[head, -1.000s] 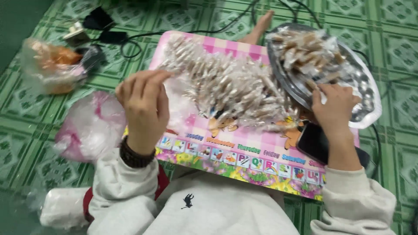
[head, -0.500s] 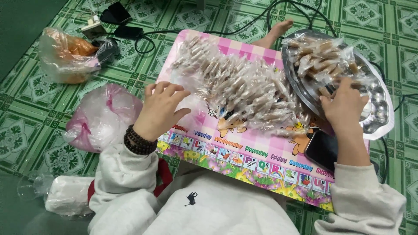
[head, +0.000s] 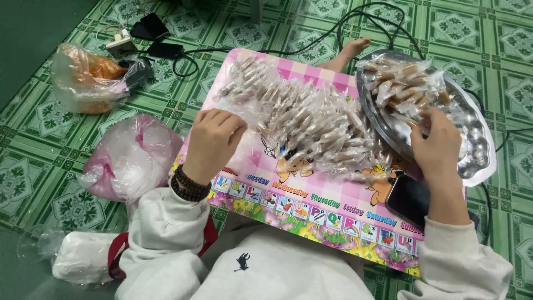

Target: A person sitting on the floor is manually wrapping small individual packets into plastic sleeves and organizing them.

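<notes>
Head view, looking down: a person in a pale grey sweatshirt sits on a green patterned tile floor [head: 50,133] with a pink lap surface [head: 311,200] across the knees, its near edge lined with small coloured picture squares. Rows of wrapped brown sweets [head: 311,125] in clear twisted cellophane lie across the middle of that surface, packed side by side.

The left hand [head: 214,139] rests at the left end of the rows, fingers curled and pressed together with the knuckles up; the fingertips touch the nearest wrappers, but whether they pinch one I cannot tell. A dark beaded bracelet [head: 189,186] circles that wrist.

The right hand [head: 438,147] reaches onto a round metal tray [head: 477,158] that sits at the right end of the surface and overhangs it. Its fingers are bent down into a loose heap of wrapped sweets [head: 402,83] on the tray, touching them; the fingertips are hidden, so the grip cannot be made out.

A dark phone [head: 408,200] lies on the surface just below the right wrist. A bare foot [head: 350,53] shows beyond the far edge. On the floor to the left lie a pink-and-clear plastic bag [head: 130,158], a clear bag with orange contents [head: 89,78], and black cables [head: 266,50] with a white power strip [head: 122,44].
</notes>
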